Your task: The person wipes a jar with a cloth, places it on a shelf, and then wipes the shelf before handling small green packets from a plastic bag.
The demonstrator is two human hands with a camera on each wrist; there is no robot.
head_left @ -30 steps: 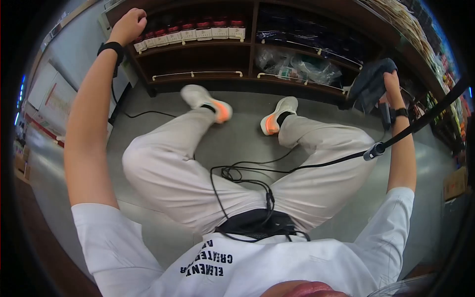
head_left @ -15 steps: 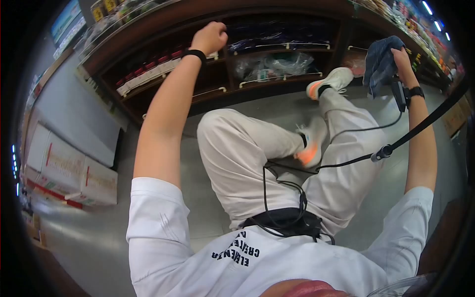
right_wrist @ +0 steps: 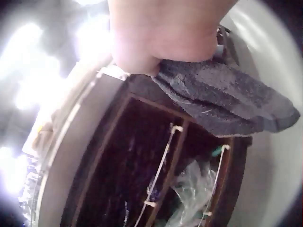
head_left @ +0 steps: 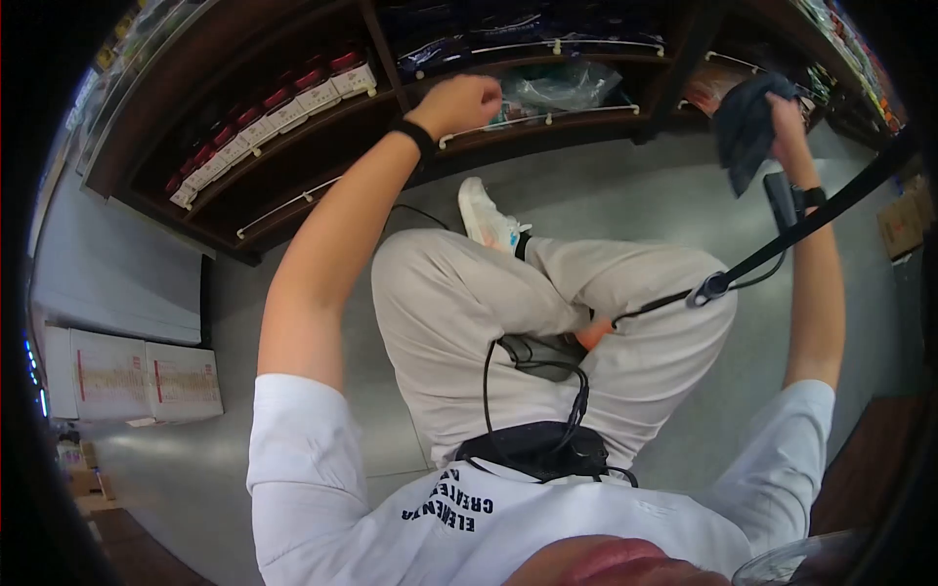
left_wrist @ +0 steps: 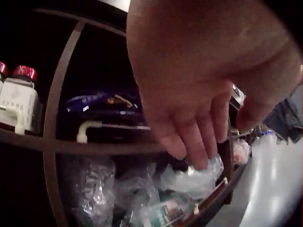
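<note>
In the head view, dark shelving (head_left: 689, 59) stands at twelve o'clock, clear plastic bags (head_left: 572, 86) lying in it towards one. At two o'clock a dark cloth (head_left: 747, 127) hangs, gripped by the right hand (head_left: 785, 122). The left hand (head_left: 457, 105), at twelve, is before the bags, fingers loosely bent. Red-lidded jars (head_left: 278, 109) stand between ten and eleven.

Here's the cloth (head_left: 745, 132), dark blue-grey and soft-looking, gripped at its upper edge by the right hand (head_left: 786, 127)! It dangles in loose folds, its lower end tapering, paler patches showing across the fabric in the right wrist view. Over to the left hand (head_left: 459, 104), fingers loosely extended beside clear plastic bags (head_left: 572, 86), crinkled, shiny, heaped on the lower shelf; whether they touch can't be told.
</note>
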